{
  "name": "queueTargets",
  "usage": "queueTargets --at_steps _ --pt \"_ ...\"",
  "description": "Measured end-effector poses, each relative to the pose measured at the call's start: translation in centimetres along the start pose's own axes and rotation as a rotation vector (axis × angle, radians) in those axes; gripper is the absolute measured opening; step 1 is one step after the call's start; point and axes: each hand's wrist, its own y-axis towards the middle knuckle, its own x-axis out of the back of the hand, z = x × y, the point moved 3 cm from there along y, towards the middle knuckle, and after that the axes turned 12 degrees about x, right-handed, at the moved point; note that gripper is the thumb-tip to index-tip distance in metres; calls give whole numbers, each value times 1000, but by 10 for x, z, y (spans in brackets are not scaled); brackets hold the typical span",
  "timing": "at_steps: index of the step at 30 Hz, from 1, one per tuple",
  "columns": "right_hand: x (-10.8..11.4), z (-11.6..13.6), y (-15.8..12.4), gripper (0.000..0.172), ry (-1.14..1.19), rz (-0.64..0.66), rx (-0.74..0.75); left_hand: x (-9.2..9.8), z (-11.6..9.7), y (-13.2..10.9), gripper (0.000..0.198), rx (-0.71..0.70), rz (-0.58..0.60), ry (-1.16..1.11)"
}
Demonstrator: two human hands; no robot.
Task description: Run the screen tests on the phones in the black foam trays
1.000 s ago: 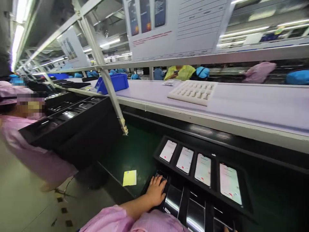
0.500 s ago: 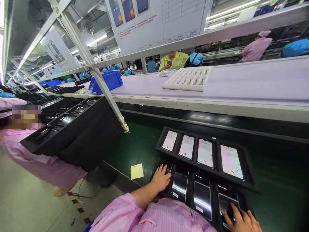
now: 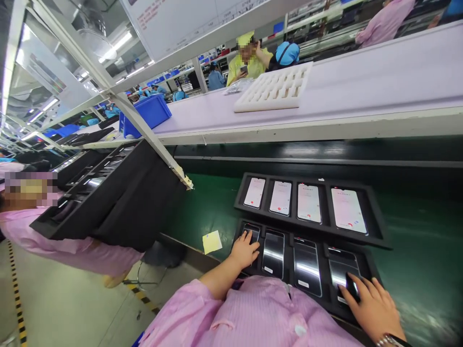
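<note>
Right hand (image 3: 374,308) has come down onto the rightmost phone (image 3: 343,274) in the black tray (image 3: 285,224); left hand (image 3: 244,250) lies over the leftmost phone (image 3: 251,232). Hands well apart; whether either grips cannot be told.

White foam tray (image 3: 273,87) with rows of recesses observed on the lilac bench top (image 3: 361,91); blue plastic bin (image 3: 146,114) placed further along, just beside a slanted white steel upright (image 3: 144,135). Yellow sticky note (image 3: 211,242) recorded on the green conveyor belt (image 3: 206,202). Tilted black tray rack (image 3: 108,202) seen at left, with a co-worker in a pink smock (image 3: 61,246) beside it. Beyond the bench, a phone (image 3: 243,69) is held by a person in a yellow smock (image 3: 248,65), a printed poster board (image 3: 188,24) being mounted overhead
</note>
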Motion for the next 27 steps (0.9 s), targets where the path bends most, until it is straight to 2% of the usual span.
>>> queueTargets --at_steps 5,7,9,12,14,15,19,23,27 --pt "-4 -4 3 78 2 -54 20 4 -4 -3 34 31 -40 58" --pt "3 10 1 74 -29 -104 49 6 -9 -7 34 46 -73 61" --pt "12 34 0 65 -29 -123 152 7 -20 -11 37 15 -120 54" --pt "13 74 3 62 -9 50 314 5 -48 -10 43 -144 -107 35" --pt "5 91 7 66 -33 184 304 3 -70 -7 47 -246 -26 43" --pt "0 96 8 69 -41 210 293 1 -79 -5 49 -272 19 58" --pt "-24 100 8 75 -53 245 284 -2 -95 2 52 -254 118 131" --pt "-37 97 1 79 -53 233 296 -2 -91 2 48 -252 71 147" --pt "-39 96 -5 81 -58 224 329 -3 -90 3 50 -235 54 174"
